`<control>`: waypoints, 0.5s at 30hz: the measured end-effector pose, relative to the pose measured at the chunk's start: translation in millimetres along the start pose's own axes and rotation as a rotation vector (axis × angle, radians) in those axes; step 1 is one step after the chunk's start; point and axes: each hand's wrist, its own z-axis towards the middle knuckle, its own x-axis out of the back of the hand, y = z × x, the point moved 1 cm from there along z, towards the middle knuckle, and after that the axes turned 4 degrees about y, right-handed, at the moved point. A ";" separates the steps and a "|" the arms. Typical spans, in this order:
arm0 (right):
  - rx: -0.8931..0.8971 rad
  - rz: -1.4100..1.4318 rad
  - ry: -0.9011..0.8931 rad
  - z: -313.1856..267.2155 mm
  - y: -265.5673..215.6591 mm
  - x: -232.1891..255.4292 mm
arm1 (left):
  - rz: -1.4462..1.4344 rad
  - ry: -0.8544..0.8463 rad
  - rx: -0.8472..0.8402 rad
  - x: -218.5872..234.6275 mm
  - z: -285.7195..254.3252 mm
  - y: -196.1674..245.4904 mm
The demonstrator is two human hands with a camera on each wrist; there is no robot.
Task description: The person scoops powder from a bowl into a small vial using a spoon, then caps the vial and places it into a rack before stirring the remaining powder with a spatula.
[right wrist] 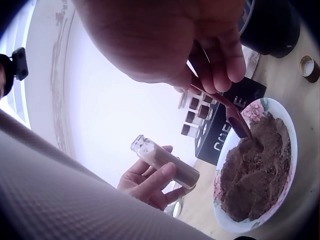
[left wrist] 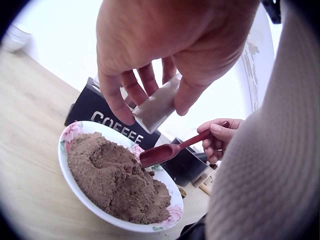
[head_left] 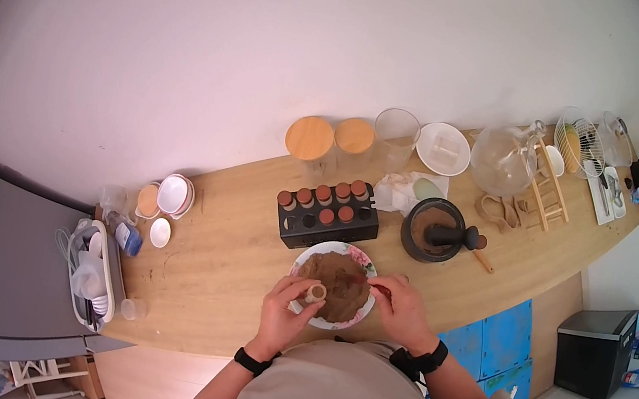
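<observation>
My left hand point(head_left: 284, 320) grips a small glass vial point(right wrist: 167, 164) by its sides, its mouth uncapped and brown powder inside. It is held near the left rim of a floral bowl point(left wrist: 63, 162). A heap of brown powder point(left wrist: 112, 182) fills much of that bowl. From the other side, my right hand point(head_left: 404, 313) pinches the handle of a dark red scoop point(left wrist: 162, 154). In the right wrist view the scoop's tip is right at the powder. The palm hides part of the scoop's handle there.
Behind the bowl stands a black COFFEE rack point(head_left: 330, 237) with several brown-capped vials. A dark mortar point(head_left: 415, 248) with a pestle point(head_left: 449, 235) sits to its right. A loose cap point(right wrist: 309, 69) lies near the bowl. Wood-lidded jars point(head_left: 310, 139) line the wall.
</observation>
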 end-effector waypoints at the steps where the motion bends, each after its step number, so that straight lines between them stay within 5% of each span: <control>1: -0.020 0.025 0.026 1.7 -0.2 0.0 | -0.001 0.002 0.004 0.0 -0.2 -0.7; 15: 0.056 -0.041 -0.030 9.2 2.2 -3.0 | -0.082 0.064 0.072 1.3 -3.7 0.0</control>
